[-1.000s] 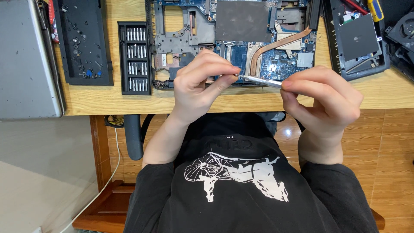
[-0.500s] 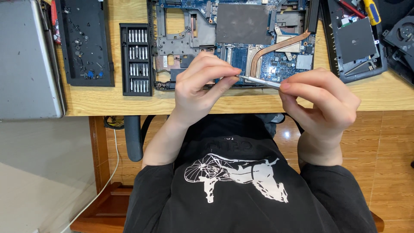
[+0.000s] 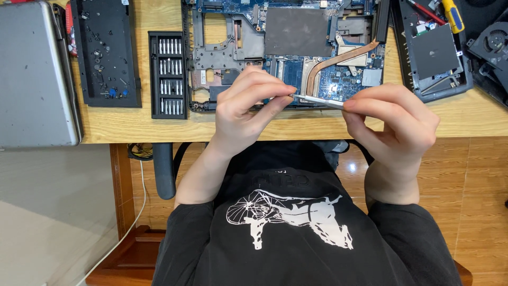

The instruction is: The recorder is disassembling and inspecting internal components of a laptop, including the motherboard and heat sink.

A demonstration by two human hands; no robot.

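Almost nothing has moved since the earlier pictures: both hands keep the same pose over the near edge of the table (image 3: 132, 124), and only the view has shifted a little.

On the wooden table lies an opened laptop chassis (image 3: 286, 47) with its blue circuit board bare and a copper heat pipe (image 3: 333, 61) curving across it. At the far left rests a grey laptop lid (image 3: 34, 74), and beside it a black cover panel (image 3: 106, 53) with small screws and parts lying in it. Next to that stands a black bit set (image 3: 168, 74), its rows nearly full. To the right there is a black drive bay part (image 3: 436, 53), and a fan (image 3: 495, 42) at the edge.

Judging from this, the disassembly is well along: the covers are off and the board is open, but the board and the heat pipe are still in place.

A thin silver screwdriver (image 3: 320, 100) is held level in the air between the two hands, just above the front of the chassis. The left hand (image 3: 246, 106) pinches its tip end with thumb and forefinger, perhaps at the bit; I cannot tell if a bit is seated. The right hand (image 3: 394, 124) has its grip closed on the handle end.
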